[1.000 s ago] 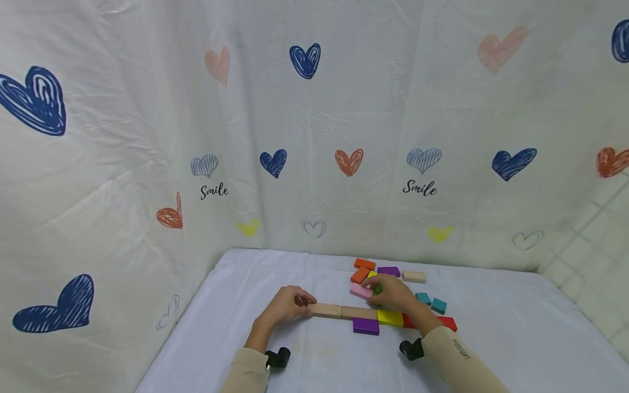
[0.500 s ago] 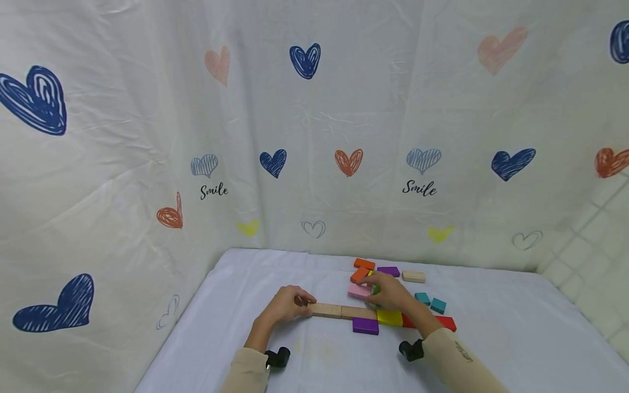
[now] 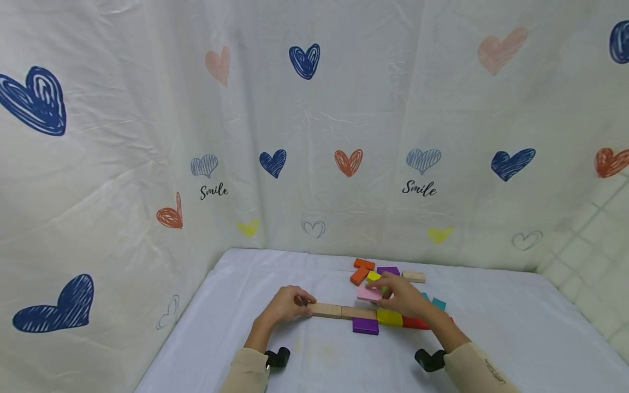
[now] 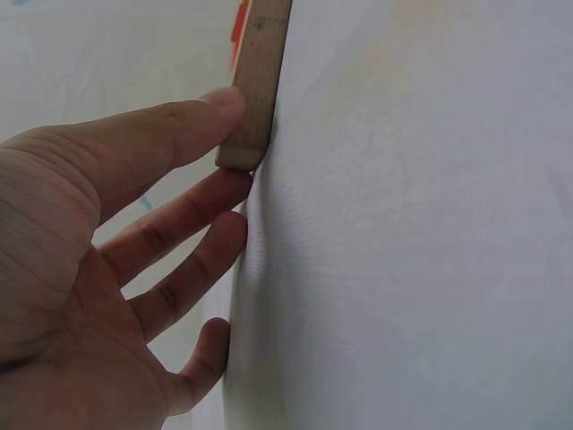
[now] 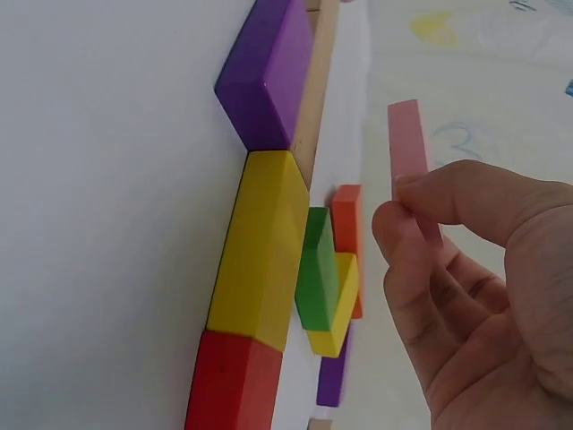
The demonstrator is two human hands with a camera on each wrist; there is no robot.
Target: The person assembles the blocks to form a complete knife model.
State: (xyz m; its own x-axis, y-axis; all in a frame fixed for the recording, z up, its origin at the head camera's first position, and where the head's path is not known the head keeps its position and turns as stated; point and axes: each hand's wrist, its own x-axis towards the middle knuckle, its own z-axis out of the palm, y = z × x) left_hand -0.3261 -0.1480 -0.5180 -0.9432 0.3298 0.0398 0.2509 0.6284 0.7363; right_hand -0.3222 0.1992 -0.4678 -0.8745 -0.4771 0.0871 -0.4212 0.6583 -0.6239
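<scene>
My right hand (image 3: 404,297) pinches a pink block (image 5: 407,139) between thumb and fingers, raised above the others in the right wrist view. My left hand (image 3: 285,303) holds the left end of a plain wooden block (image 4: 260,85), thumb on its side and index fingertip at its end. This block starts a row on the cloth: a second wooden block (image 3: 358,313), a yellow block (image 5: 253,242) and a red block (image 5: 235,381) follow to the right. A purple block (image 3: 366,326) lies against the near side of the row.
Behind the row lie a green block (image 5: 316,269), two orange blocks (image 3: 364,264), a small yellow block (image 3: 373,277), another purple block (image 3: 388,270) and a wooden block (image 3: 414,277). Teal blocks (image 3: 439,304) lie right of them. A heart-printed curtain (image 3: 314,120) hangs behind the table.
My right hand has taken hold of the pink block, lifted it from beside the orange and green blocks, and carried it rightward. My left hand stays at the row's left end.
</scene>
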